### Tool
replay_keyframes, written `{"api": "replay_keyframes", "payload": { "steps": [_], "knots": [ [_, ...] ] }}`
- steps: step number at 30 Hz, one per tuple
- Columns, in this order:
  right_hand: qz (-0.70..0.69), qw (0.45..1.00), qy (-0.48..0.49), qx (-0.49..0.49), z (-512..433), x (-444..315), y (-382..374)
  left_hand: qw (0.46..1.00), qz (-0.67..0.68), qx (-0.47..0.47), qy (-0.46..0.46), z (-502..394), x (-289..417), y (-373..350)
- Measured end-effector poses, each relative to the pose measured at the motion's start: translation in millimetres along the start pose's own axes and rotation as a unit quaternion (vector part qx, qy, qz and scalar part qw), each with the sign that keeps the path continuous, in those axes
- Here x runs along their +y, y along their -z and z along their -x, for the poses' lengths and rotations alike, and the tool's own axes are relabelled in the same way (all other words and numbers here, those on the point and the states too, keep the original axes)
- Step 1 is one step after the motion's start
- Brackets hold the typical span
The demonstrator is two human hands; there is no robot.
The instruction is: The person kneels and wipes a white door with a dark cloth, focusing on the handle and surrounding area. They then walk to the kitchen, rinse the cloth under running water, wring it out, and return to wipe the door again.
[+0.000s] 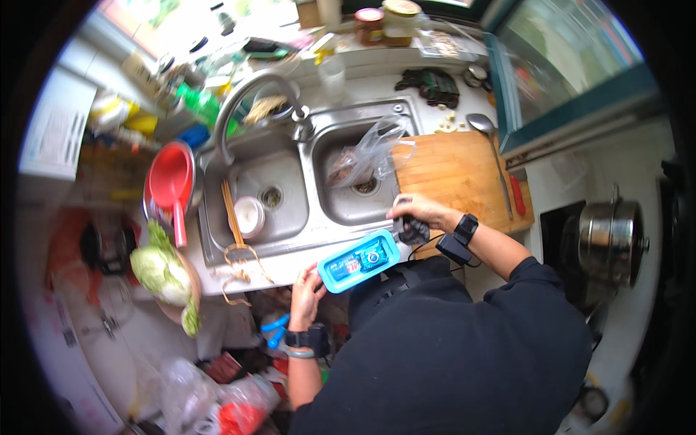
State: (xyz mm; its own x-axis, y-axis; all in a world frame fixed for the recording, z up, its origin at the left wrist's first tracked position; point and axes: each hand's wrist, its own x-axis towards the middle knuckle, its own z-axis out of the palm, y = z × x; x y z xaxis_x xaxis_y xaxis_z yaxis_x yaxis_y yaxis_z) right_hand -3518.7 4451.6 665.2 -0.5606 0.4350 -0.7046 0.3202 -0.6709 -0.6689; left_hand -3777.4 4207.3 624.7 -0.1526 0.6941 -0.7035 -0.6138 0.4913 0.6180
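Observation:
My left hand [306, 296] grips the left end of a blue plastic container [392, 261], which is tilted just off the counter's front edge. Inside it lies a blue packet [356, 263] bearing writing. My right hand [417, 211] holds a crumpled dark item [414, 231], perhaps a cloth or bag, at the container's right end. Beyond the hands is a steel double sink [315, 202]. A clear plastic bag [370, 157] with something brownish in it lies in the right basin. In the left basin are wooden chopsticks [230, 212] and a round white tub [249, 217].
A wooden cutting board [446, 168] lies right of the sink, with a metal ladle [496, 157] and a red-handled tool [517, 196]. At left are a red dipper [171, 174] and a cabbage [163, 272]. A steel pot [610, 242] stands far right, below an open window sash [503, 92].

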Motion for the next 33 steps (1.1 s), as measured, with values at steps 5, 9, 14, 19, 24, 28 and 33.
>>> {"api": "replay_keyframes", "payload": {
  "steps": [5, 9, 14, 19, 24, 28, 33],
  "knots": [
    [0.039, 0.999, -0.022, 0.001, 14, 41, -21, 0.996, -0.088, -0.019, 0.003, -14, -2, 6],
    [0.137, 0.987, 0.071, 0.039, 12, 49, -27, 0.994, -0.085, -0.040, 0.050, -17, 2, 14],
    [0.256, 0.955, 0.102, 0.108, 21, 53, -35, 0.992, -0.113, -0.045, 0.030, -19, -1, 17],
    [0.229, 0.950, 0.162, 0.136, 44, 59, -32, 0.989, -0.147, -0.028, -0.014, -12, 8, 3],
    [0.172, 0.931, 0.260, 0.192, 85, 72, -1, 0.980, -0.160, -0.082, -0.084, 10, 23, -52],
    [0.137, 0.924, 0.252, 0.251, 140, 95, 38, 0.970, -0.217, -0.072, -0.083, 20, 14, -123],
    [0.020, 0.928, 0.213, 0.306, 210, 147, 80, 0.940, -0.305, -0.125, -0.085, 27, -20, -202]
  ]
}}
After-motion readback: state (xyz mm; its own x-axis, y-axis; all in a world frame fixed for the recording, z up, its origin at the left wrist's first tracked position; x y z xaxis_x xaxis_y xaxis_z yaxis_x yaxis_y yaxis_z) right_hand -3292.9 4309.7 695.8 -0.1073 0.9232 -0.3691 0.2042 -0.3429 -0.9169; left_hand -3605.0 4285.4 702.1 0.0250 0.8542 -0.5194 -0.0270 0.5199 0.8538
